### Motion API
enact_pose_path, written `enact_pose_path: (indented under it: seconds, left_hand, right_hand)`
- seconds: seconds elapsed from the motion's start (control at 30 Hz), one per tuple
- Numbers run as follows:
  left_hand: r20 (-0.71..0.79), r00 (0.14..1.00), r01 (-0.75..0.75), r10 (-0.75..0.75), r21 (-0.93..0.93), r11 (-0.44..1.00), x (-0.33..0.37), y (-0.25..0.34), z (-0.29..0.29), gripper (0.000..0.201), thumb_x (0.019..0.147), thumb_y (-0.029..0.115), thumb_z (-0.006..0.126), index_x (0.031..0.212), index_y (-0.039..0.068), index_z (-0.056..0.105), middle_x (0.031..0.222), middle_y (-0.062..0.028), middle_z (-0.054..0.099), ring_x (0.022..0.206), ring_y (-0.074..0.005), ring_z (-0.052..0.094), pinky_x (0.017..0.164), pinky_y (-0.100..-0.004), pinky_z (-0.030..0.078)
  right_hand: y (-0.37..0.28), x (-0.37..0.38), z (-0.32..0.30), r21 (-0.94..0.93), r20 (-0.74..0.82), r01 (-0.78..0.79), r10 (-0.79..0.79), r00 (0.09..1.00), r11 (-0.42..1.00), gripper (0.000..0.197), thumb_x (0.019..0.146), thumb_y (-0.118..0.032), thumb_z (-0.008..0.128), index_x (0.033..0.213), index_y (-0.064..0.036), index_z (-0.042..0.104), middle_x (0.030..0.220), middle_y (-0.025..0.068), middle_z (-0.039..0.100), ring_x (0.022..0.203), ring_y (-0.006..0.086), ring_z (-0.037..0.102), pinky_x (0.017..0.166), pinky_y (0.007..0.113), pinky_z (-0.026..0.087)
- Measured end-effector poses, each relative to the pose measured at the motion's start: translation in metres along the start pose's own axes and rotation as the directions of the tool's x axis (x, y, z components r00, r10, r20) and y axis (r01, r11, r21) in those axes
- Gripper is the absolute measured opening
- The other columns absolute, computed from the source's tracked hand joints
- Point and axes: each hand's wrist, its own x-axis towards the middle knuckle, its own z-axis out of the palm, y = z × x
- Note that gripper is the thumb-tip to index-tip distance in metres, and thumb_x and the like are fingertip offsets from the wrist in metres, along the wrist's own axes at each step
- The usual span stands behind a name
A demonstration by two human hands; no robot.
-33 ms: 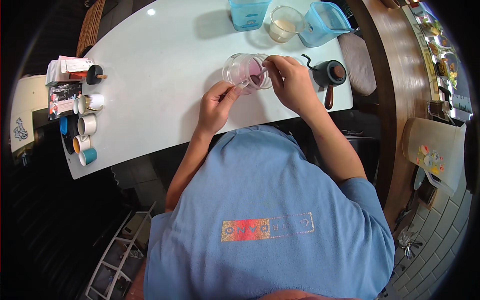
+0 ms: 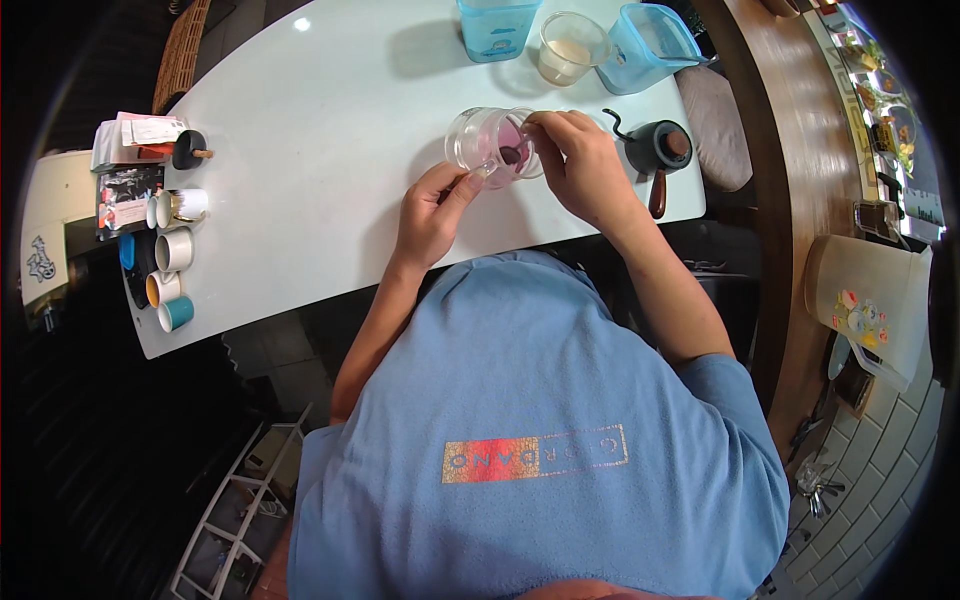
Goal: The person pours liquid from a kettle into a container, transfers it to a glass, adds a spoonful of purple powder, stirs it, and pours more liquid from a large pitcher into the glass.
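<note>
A clear glass jug with pinkish contents is tilted over the table, its mouth toward the right. My left hand pinches the jug's handle at the near side. At the mouth, my right hand has its fingers closed round a thin handle, seemingly of a spoon whose dark end is inside the jug. The fingers partly cover that handle. Right of my right hand stands a dark grey gooseneck kettle with a brown lid knob and wooden handle.
At the back of the white table are a blue tub, a clear plastic cup of pale contents and a blue container. Several mugs and some papers line the left edge. A wooden counter runs along the right.
The spoon's dark end has shifted slightly inside the jug, along with a small movement of my right fingers. The left hand and the jug stay in place.
</note>
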Motion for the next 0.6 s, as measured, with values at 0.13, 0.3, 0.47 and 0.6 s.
enact_pose_path:
  seconds: [0.13, 0.3, 0.47, 0.6]
  left_hand:
    - [-0.001, 1.0, -0.006, 0.006, -0.033, 0.999, 0.0, 0.003, 0.001, 0.021, 0.091, 0.019, 0.059, 0.083, 0.0, 0.062, 0.071, 0.0028, 0.049, 0.064, -0.0056, 0.041, 0.058, -0.0205, 0.034]
    - [-0.03, 0.999, 0.011, -0.012, -0.038, 0.999, -0.002, 0.002, 0.001, 0.021, 0.091, 0.02, 0.059, 0.083, 0.001, 0.062, 0.07, 0.003, 0.049, 0.065, -0.0055, 0.041, 0.058, -0.0205, 0.034]
    - [-0.056, 0.998, -0.024, 0.023, -0.012, 1.0, -0.002, -0.004, 0.001, 0.02, 0.091, 0.019, 0.059, 0.084, 0.001, 0.062, 0.07, 0.0037, 0.048, 0.064, -0.0051, 0.039, 0.058, -0.0203, 0.033]
    - [-0.054, 0.999, -0.004, 0.002, -0.052, 0.999, -0.001, 0.0, 0.0, 0.02, 0.091, 0.019, 0.059, 0.084, 0.0, 0.062, 0.07, 0.0039, 0.048, 0.064, -0.005, 0.039, 0.057, -0.0205, 0.033]
  right_hand:
    - [0.0, 0.009, -0.006, -0.106, 0.126, 0.249, -0.235, 0.964, 0.963, 0.016, 0.08, -0.003, 0.061, 0.096, -0.0036, 0.061, 0.08, 0.0103, 0.062, 0.073, 0.028, 0.055, 0.067, 0.036, 0.046]
    - [-0.003, 0.013, -0.01, -0.156, 0.185, 0.359, -0.33, 0.926, 0.92, 0.018, 0.075, -0.004, 0.063, 0.093, -0.005, 0.059, 0.076, 0.0079, 0.061, 0.073, 0.0272, 0.054, 0.072, 0.036, 0.045]
    - [0.0, 0.004, 0.0, -0.052, -0.009, -0.1, 0.099, 0.995, 0.994, 0.013, 0.083, -0.011, 0.06, 0.09, -0.0004, 0.062, 0.073, 0.0127, 0.064, 0.069, 0.029, 0.061, 0.065, 0.037, 0.048]
    - [-0.006, 0.002, -0.001, 0.077, 0.055, -0.358, 0.355, 0.933, 0.93, 0.019, 0.089, -0.014, 0.053, 0.093, 0.0012, 0.063, 0.071, 0.0141, 0.064, 0.059, 0.0225, 0.063, 0.06, 0.032, 0.049]
